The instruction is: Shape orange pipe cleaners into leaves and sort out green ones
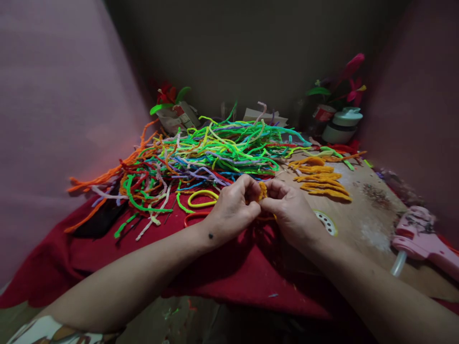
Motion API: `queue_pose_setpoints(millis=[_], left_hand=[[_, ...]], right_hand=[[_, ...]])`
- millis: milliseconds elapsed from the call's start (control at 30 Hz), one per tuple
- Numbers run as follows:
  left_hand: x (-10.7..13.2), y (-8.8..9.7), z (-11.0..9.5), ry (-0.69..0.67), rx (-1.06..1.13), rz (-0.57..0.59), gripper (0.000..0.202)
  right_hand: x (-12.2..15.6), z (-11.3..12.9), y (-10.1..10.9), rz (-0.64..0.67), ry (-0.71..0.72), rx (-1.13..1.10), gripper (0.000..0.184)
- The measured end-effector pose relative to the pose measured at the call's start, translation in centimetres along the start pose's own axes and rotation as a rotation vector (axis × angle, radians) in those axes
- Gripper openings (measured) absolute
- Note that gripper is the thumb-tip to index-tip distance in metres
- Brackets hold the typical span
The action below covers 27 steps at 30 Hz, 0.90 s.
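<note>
Across red tablecloth (229,277), tangled chenille-stem pile (229,148); on cardboard (353,239) at right, orange chenille loops (317,169), pink glue gun (418,239). Pinched near pile by curled left hand (234,203) and right hand (290,208): orange chenille piece (263,191).

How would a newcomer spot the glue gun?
Find the brown cardboard covering the red cloth's right side. Near its right edge lies the glue gun. Unlike the orange strips, it is bulky and pink, with a translucent stick.

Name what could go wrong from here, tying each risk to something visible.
The orange piece, pinched between the left hand and right hand, might slip. The right hand could scatter the orange strips lying just beyond it. The pink glue gun, if hot, might burn the nearby right forearm.
</note>
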<state>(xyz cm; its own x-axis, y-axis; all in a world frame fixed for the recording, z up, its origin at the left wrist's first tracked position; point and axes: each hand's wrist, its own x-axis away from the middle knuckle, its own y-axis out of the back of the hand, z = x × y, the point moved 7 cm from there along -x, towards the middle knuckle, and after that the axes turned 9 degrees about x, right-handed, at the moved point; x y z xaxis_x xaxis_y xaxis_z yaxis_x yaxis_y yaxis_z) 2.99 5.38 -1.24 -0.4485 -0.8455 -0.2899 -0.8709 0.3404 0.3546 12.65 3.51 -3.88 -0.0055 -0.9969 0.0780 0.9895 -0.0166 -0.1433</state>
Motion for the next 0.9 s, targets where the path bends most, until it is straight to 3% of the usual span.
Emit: queue_pose_setpoints(millis=[200,367,467,600,767,900], left_hand=[[-0.4,0.5,0.3,0.029,0.091,-0.019,0.014],[-1.0,0.2,-0.4,0.119,0.512,0.116,0.023],[-1.1,0.4,-0.6,0.107,0.610,0.112,0.016],[-1.1,0.9,-0.7,-0.005,0.455,0.085,0.007],[-1.0,1.5,-2.6,-0.258,0.103,0.109,0.011],[-0.6,1.1,-3.6,-0.382,-0.232,0.207,0.014]], right_hand=[[-0.6,-0.4,0.4,0.007,-0.012,-0.096,0.014],[-1.3,0.2,1.6,-0.018,-0.024,-0.245,0.011],[-1.5,0.4,2.1,-0.025,-0.015,-0.287,0.011],[-1.4,0.3,1.9,0.009,-0.020,-0.290,0.012],[-1.3,0.1,2.0,0.003,-0.026,-0.163,0.009],[-1.1,0.0,2.0,-0.016,-0.046,-0.090,0.011]])
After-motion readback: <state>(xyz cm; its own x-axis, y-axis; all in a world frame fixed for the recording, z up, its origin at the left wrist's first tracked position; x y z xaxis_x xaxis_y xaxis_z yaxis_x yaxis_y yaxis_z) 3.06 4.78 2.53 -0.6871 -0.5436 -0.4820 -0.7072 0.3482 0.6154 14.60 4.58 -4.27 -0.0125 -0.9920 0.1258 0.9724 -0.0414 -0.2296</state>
